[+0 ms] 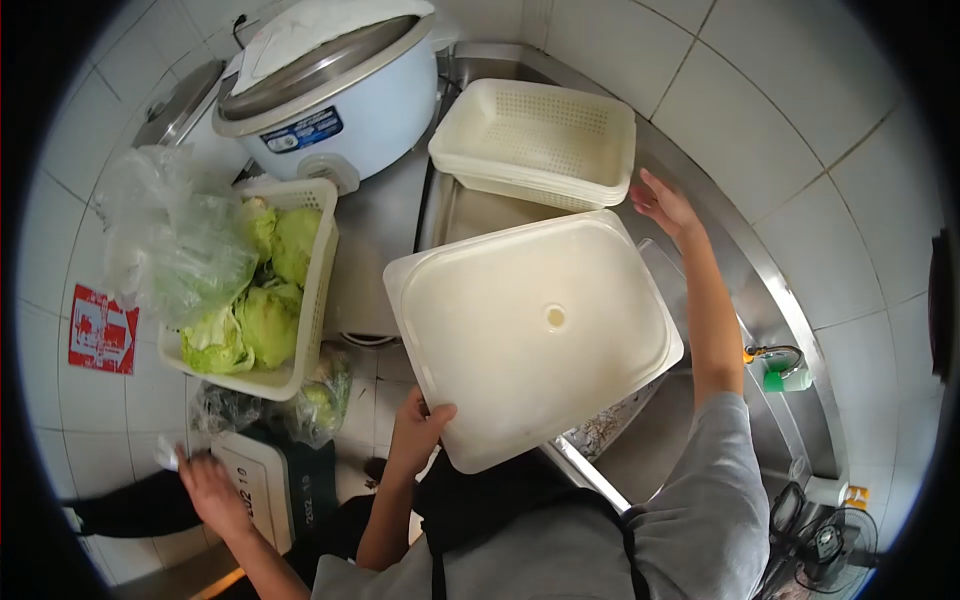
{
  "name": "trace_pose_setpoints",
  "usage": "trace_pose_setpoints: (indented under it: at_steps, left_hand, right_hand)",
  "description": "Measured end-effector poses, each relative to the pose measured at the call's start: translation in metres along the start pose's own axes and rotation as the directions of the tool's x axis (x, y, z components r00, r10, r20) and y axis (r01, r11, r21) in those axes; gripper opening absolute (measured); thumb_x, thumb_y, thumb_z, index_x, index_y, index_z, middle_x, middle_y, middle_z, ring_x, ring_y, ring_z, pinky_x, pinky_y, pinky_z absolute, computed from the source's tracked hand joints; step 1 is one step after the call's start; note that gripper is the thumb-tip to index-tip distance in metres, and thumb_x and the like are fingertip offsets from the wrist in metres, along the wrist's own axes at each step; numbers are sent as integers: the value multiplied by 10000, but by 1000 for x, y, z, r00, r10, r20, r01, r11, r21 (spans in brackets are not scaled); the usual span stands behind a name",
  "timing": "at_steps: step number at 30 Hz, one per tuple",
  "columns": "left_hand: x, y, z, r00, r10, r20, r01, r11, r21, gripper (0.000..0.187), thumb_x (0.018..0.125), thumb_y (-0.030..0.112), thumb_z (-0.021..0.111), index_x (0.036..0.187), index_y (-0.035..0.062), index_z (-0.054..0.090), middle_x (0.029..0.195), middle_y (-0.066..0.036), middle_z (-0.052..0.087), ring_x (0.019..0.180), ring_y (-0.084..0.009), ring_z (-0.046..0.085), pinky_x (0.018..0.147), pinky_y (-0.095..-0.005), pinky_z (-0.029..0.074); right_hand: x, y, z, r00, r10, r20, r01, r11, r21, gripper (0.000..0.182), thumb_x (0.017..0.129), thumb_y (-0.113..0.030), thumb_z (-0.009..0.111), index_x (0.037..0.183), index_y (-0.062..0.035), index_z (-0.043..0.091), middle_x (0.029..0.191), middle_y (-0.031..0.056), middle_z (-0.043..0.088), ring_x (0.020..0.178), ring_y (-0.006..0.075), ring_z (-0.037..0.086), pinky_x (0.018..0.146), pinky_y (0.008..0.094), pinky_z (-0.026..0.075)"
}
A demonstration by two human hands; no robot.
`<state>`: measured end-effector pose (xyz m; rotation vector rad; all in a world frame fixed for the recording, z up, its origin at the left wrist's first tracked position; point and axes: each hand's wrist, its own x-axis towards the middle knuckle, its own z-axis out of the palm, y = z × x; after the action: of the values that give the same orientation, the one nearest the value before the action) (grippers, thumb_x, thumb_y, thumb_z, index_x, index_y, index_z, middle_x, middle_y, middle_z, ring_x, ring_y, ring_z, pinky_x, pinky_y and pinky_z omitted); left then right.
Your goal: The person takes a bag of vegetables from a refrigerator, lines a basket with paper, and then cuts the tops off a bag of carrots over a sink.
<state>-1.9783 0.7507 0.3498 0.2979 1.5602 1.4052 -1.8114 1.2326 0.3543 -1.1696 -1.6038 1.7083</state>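
Observation:
My left hand (418,432) grips the lower left corner of a large cream plastic lid (500,370), its thumb lying over the rim. The lid is rectangular with rounded corners and a small round mark near its middle. It is tilted over the sink area in front of me. My right hand (668,207) is raised beyond the lid's far right corner, fingers apart and holding nothing. Close to its fingertips stands a stack of cream perforated plastic baskets (535,150), nested in one another.
At left, a cream basket (325,270) holds lettuce (272,325) and a clear plastic bag (175,235). A large rice cooker (345,140) stands behind. A tap (780,352) is at right. Another person's hand (215,492) with something white is at lower left, by a lidded bin (255,480).

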Motion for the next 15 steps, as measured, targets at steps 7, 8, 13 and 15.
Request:
trace_pose_setpoints:
  at_steps: [7,8,13,15]
  left_hand:
    - [-13,-15,-11,990,133,-43,-133,991,-15,361,735,87,598,1072,-17,522,877,-85,616,724,-140,596,615,-262,485]
    - [-16,-16,-12,993,110,-37,-111,994,-12,343,761,52,577,1088,-34,519,924,-91,614,787,-137,583,721,-270,463]
    - [-33,-14,-29,972,162,-173,-150,986,77,288,729,26,548,1009,-37,570,848,-74,619,749,-123,573,679,-251,456]
    - [-50,-9,-42,968,126,-215,-111,990,83,284,730,45,533,996,-44,580,823,-73,618,732,-120,567,671,-246,450]
  right_hand:
    - [-117,114,-14,985,126,-121,-169,860,-482,657,809,-562,558,1070,41,571,948,114,601,872,172,537,770,313,444]
    - [-126,124,-16,986,103,-133,-134,960,-246,599,828,-525,559,1015,43,600,866,101,616,793,155,541,721,291,449]
    - [-168,121,-3,982,-166,-95,70,775,-627,475,858,-404,557,791,64,608,576,63,510,580,120,457,544,303,412]
    - [-191,120,7,975,-191,-111,83,783,-617,461,859,-372,559,725,68,592,511,56,456,531,116,424,503,318,394]
